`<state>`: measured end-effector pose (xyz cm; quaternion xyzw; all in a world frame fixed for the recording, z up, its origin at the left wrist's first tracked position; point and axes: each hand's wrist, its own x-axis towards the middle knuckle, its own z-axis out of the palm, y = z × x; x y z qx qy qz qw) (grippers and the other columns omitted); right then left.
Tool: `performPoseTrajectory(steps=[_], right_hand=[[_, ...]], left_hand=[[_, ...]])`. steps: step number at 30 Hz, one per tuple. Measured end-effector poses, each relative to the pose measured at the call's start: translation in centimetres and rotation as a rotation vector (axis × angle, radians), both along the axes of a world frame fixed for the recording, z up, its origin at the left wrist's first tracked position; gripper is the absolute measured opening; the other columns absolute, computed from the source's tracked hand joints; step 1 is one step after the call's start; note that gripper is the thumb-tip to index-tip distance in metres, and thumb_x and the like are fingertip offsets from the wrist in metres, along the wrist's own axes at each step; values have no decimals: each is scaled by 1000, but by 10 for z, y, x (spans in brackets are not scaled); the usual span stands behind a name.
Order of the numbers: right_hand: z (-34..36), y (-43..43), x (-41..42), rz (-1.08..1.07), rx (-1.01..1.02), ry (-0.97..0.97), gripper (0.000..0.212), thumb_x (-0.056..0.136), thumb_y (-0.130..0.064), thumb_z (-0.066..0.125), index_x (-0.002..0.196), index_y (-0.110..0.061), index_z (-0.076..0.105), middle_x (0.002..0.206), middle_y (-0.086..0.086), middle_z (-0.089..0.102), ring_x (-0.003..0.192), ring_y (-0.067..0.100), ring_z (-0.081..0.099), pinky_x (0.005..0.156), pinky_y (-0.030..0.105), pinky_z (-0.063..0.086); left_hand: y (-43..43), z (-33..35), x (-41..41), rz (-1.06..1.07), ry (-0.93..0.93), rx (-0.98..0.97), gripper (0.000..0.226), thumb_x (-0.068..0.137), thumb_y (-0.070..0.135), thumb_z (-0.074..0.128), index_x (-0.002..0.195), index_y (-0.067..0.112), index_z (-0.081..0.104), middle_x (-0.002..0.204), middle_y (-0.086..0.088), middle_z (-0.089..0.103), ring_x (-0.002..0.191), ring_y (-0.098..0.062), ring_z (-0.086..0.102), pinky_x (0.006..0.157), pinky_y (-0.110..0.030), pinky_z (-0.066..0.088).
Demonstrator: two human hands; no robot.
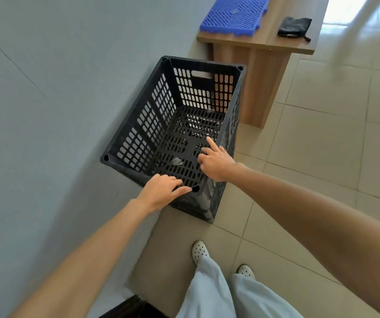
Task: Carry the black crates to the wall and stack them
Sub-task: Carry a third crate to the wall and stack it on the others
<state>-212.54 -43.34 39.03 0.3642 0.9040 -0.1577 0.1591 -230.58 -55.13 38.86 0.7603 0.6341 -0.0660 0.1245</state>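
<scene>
A black slotted crate [152,125] stands upright on the tiled floor, its left side against the grey wall [47,111]. My left hand [161,192] holds the near rim close to the near right corner, fingers lying over the edge. My right hand [216,160] grips the right rim, index finger pointing straight along it and the other fingers curled inward. A small grey scrap [177,161] lies on the crate's perforated bottom. Whether another crate sits beneath it, I cannot tell.
A wooden bench [260,65] stands just beyond the crate, carrying a blue grid mat [234,14] and a black pouch [294,27]. My feet in white shoes [199,251] stand just behind the crate. A dark object [127,306] shows at the bottom edge by the wall.
</scene>
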Motion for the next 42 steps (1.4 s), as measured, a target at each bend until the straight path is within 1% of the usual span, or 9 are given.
performPoseTrajectory(steps=[5,7,13,21,24,27,33,36,42], right_hand=[[-4,-7,4,-4,30,17,50,103,-35,21,152,-22,23,164,4,-4,146,27,-25,112,62,-16],[-7,-5,6,6,27,54,52,103,-36,20,153,-24,19,164,3,-7,146,27,-26,114,58,-17],[-16,-1,11,64,70,151,52,103,-36,21,154,-28,13,164,2,-3,148,27,-22,115,59,-12],[-11,7,12,96,-34,111,58,103,-48,18,156,-29,1,163,1,-11,147,25,-24,115,56,-17],[-6,11,22,60,-86,242,66,102,-53,22,157,-22,1,163,1,-10,148,20,-20,119,47,-14],[-6,25,38,-23,-8,354,67,103,-48,24,156,-15,1,164,1,-6,150,19,-13,123,39,-2],[-10,91,56,-177,119,318,61,104,-39,20,156,-18,-2,164,1,-7,150,21,-13,122,40,-3],[-9,127,65,-134,157,243,67,100,-30,30,156,-21,-6,163,1,-10,149,22,-15,121,41,-6],[-16,190,57,-39,308,155,92,91,-16,55,155,-17,-11,163,5,-13,149,28,-15,120,45,-5]], left_hand=[[-3,3,1,41,22,-59,84,84,72,-2,114,27,62,100,5,70,96,-18,65,82,-37,42],[3,1,9,123,41,-88,71,92,64,1,124,30,54,109,2,71,101,-24,65,84,-42,43],[14,-14,39,524,95,-19,46,102,45,18,126,34,56,121,6,67,135,-21,40,108,-46,22],[15,-13,39,555,94,-76,48,102,42,19,149,37,30,143,4,51,145,-25,23,117,-51,9],[19,-8,37,551,28,-160,50,102,44,22,151,35,21,154,4,34,149,-27,10,118,-53,7],[32,-5,48,520,-23,-55,52,102,42,27,152,29,21,157,4,28,150,-24,10,120,-49,11],[109,-13,95,512,-323,121,53,103,35,26,154,24,18,161,3,23,150,-18,14,120,-41,21],[149,-11,100,500,-396,155,56,102,35,26,155,20,15,162,1,20,150,-17,12,121,-41,19],[219,-14,106,361,-263,46,81,97,47,40,156,15,-6,164,-3,-2,152,-18,-4,123,-40,8]])
